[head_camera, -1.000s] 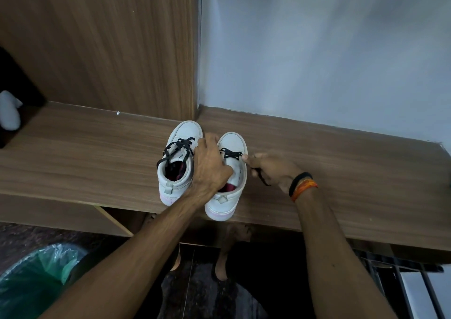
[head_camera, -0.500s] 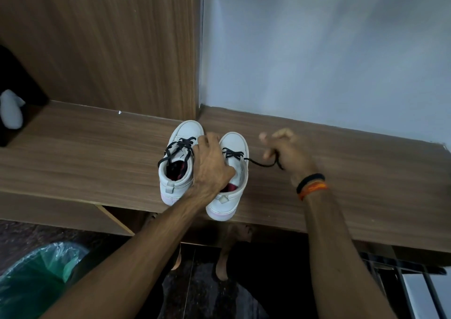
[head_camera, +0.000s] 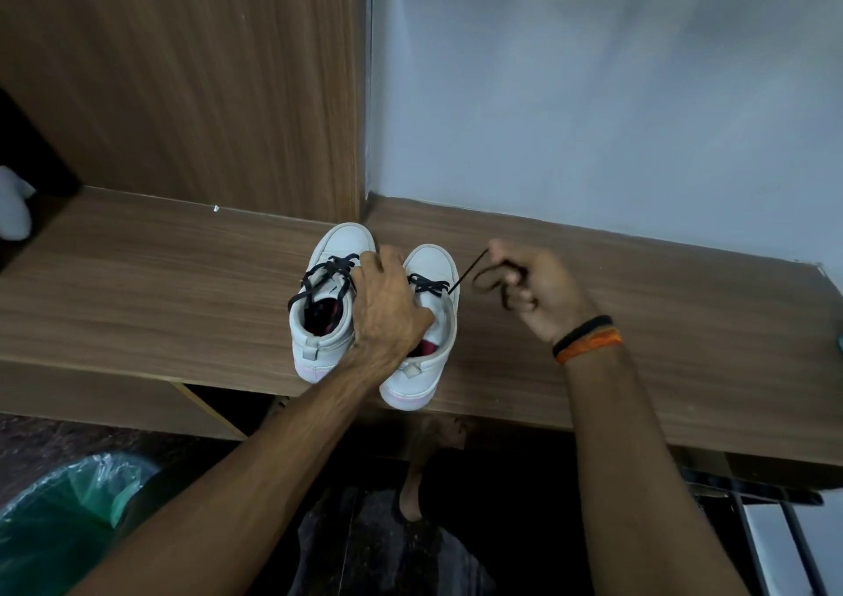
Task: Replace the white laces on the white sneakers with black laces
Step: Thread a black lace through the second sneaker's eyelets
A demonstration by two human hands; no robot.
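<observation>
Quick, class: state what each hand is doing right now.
Left hand: grips the right sneaker, steadying it.
Right hand: pinches the black lace, pulled taut.

A green-lined bin [head_camera: 68, 513] stands below the wooden shelf [head_camera: 137, 285].
</observation>
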